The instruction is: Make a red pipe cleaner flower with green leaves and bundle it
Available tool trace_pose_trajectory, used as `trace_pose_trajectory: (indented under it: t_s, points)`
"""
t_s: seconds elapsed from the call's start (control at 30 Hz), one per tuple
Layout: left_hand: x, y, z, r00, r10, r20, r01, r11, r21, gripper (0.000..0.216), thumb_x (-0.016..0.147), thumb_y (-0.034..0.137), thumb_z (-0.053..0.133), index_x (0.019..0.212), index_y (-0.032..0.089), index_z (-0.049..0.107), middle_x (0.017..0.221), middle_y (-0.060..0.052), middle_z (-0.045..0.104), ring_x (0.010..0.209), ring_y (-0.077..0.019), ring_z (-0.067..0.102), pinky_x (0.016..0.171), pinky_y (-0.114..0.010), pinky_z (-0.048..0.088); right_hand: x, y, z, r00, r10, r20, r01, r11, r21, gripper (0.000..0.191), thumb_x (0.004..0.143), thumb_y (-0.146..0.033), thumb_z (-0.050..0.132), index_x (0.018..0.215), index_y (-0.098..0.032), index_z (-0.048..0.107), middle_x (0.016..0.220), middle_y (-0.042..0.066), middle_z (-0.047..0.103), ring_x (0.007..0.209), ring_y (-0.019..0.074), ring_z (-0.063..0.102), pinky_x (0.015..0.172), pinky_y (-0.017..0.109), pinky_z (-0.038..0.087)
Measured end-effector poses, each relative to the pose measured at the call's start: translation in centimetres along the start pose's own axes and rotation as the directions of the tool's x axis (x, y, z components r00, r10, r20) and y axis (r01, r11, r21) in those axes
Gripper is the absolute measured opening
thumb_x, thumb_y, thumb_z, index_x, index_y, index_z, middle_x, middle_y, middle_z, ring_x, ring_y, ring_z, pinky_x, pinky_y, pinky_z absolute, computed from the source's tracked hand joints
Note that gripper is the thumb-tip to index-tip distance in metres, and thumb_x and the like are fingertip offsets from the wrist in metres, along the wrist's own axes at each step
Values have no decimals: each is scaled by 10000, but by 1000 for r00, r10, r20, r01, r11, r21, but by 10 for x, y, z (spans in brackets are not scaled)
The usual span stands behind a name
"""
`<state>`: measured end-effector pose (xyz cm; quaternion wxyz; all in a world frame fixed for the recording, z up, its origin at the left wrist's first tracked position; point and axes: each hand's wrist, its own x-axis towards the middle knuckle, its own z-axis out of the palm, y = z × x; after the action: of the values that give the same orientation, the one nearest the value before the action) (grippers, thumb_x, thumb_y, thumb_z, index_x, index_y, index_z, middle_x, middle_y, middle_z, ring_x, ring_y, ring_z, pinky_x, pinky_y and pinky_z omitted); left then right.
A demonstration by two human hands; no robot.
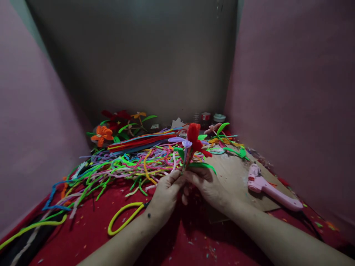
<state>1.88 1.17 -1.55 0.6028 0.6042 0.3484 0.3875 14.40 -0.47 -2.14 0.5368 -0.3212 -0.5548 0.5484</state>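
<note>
Both hands meet at the middle of the view around the stems of pipe cleaner flowers. A red pipe cleaner flower (193, 138) and a smaller lilac one (186, 143) stand upright above my fingers, with green leaves at their base. My left hand (168, 192) is closed, thumb and fingers pinching the stems from the left. From the right, my right hand (206, 184) pinches at the same spot, just under a long green leaf (203, 166). The lower stem ends are hidden by my fingers. Yellow-handled scissors (124, 218) lie beside my left wrist, their blades mostly covered.
Many loose coloured pipe cleaners (130, 166) spread across the left and centre of the red cloth (91, 232). A pink glue gun (270, 188) rests on a brown board (231, 173) at right. Finished flowers (102, 136) and jars (219, 118) stand at the back.
</note>
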Motion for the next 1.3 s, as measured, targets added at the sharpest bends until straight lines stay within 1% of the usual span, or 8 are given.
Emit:
trace_pose_trajectory:
  t_s: [0.17,0.37,0.57,0.67,0.77,1.0,1.17,1.3]
  points:
    - [0,0,-1,987,-103,122,137,936,-323,231,804,314,545,666,129,534,451,52,467,317,-24,343,378,-167,249,-2,-31,-1,998,-33,-52,19,966,-257,285,794,-366,496,560,-204,505,488,-15,546,536,146,553,565,265,444]
    - [-5,2,-5,903,-131,410,362,747,-558,204,860,232,465,736,105,566,435,79,399,298,14,183,404,-155,267,-3,-71,-4,992,-101,-77,56,891,-451,239,670,-285,645,478,-219,519,529,16,578,606,190,526,538,277,404]
    - [-10,2,-7,864,-102,494,423,679,-600,258,893,237,399,775,105,586,414,87,377,280,10,132,408,-156,337,-3,-58,-5,997,20,-70,-36,972,-231,248,650,-319,650,454,-207,547,456,8,505,630,200,526,560,278,383]
    - [-9,1,-6,879,-84,469,389,694,-606,269,892,247,398,780,101,595,407,76,416,260,15,128,364,-136,300,-3,-38,-8,998,54,14,-54,998,-18,266,703,-384,576,526,-187,568,507,4,515,593,166,512,582,280,398]
    - [-5,-3,-4,900,-104,423,360,725,-587,261,885,252,405,784,99,589,427,64,450,251,14,166,334,-132,266,-4,-18,-12,995,90,-42,-86,993,79,232,719,-355,577,595,-160,555,569,-5,535,552,117,483,569,249,394]
    - [-1,-12,3,982,-136,135,165,956,-242,238,817,334,523,729,113,543,567,-22,594,401,-82,539,401,-167,372,-5,-17,-12,981,193,-22,-192,981,39,254,767,-322,471,566,-168,484,440,-7,520,371,110,460,416,233,350]
    - [5,-17,6,970,-244,15,227,879,-418,197,806,250,509,666,111,521,509,15,522,329,-65,456,348,-184,361,2,-22,-15,955,270,-119,-293,914,-281,267,748,-271,445,504,-173,488,430,-6,520,367,91,422,378,213,284]
    - [9,-14,7,931,-362,39,325,780,-534,137,794,100,434,696,101,530,487,55,426,305,-17,337,378,-173,371,4,-18,-21,942,265,-206,-322,887,-331,314,772,-327,423,506,-176,496,447,-15,503,392,98,430,374,212,289]
